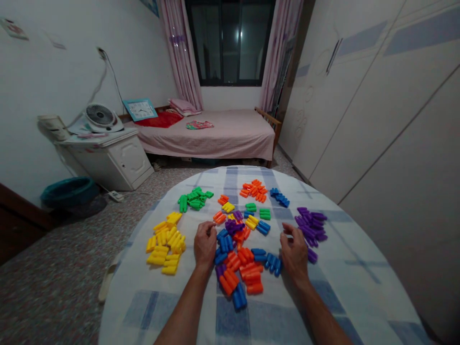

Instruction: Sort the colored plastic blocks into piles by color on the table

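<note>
My left hand (205, 243) rests on the table between the yellow pieces (168, 239) and the mixed middle pile. Its fingers are curled in; whatever they hold, if anything, is hidden. My right hand (294, 251) lies between the purple pieces (312, 225) and some blue pieces (273, 263), fingers bent and slightly apart, with nothing visible in them. Small ribbed plastic building pieces lie between the hands: orange pieces (250, 273), blue pieces (225, 242) and a purple cluster (234, 226), several touching. Yellow-and-blue pieces (252, 222) lie just beyond.
Green pieces (195, 198), orange pieces (254, 190) and blue pieces (280, 197) form separate piles toward the far edge of the round table (158, 311) with its checked cloth. Behind stand a bed (223, 134), a cabinet with a fan (102, 117) and a wardrobe (377, 120).
</note>
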`<state>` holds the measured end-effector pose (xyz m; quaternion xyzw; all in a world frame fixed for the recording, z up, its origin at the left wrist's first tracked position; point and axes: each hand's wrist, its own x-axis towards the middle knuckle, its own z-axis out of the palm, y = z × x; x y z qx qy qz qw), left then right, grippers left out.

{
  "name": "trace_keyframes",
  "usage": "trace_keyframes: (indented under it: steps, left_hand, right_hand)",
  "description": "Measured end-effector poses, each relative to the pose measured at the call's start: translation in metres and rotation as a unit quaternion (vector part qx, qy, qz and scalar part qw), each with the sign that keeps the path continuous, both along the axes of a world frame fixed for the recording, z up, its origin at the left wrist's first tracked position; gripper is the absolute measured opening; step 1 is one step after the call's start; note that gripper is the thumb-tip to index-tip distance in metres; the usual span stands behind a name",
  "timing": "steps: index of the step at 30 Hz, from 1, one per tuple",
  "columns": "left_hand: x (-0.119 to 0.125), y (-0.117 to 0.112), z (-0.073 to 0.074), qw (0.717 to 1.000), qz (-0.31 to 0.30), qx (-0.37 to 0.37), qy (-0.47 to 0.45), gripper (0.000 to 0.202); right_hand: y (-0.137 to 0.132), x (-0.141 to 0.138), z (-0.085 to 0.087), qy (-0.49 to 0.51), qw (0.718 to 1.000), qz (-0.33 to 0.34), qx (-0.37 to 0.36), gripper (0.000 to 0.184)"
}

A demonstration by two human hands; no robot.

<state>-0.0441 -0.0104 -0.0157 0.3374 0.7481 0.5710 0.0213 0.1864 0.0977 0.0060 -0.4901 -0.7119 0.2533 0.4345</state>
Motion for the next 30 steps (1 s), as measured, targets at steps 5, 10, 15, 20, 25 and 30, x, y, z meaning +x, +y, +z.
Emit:
trace_keyframes:
  steps: [5, 10, 15, 20, 25, 30]
  left_hand:
    - [-0.001, 0.001, -0.002, 0.999, -0.005, -0.016, 0.036, 0.026]
    - [0.002, 0.003, 0.002, 0.995, -0.038, -0.011, 0.090, 0.036]
    - [0.011, 0.001, 0.010, 0.975, -0.172, -0.009, 0.141, 0.038]
    - [0.016, 0.001, 0.010, 0.968, -0.231, -0.021, 0.094, 0.019]
    - [0.017, 0.001, 0.011, 0.975, -0.209, -0.008, 0.081, 0.005]
    - [0.018, 0.000, 0.013, 0.973, -0.219, -0.021, 0.069, 0.043]
  right_hand:
    - [-0.002, 0.004, -0.011, -0.042, 0.999, 0.028, -0.007, 0.027]
    - [0.000, 0.001, -0.011, -0.085, 0.994, 0.062, 0.000, 0.028]
    - [0.002, 0.001, -0.012, -0.106, 0.992, 0.073, 0.007, 0.029]
    - [-0.002, 0.000, -0.009, -0.062, 0.990, 0.126, 0.008, 0.025]
    - [-0.014, -0.006, -0.002, -0.056, 0.978, 0.201, 0.025, 0.022]
    - [-0.027, -0.017, 0.004, -0.125, 0.953, 0.271, 0.050, 0.035]
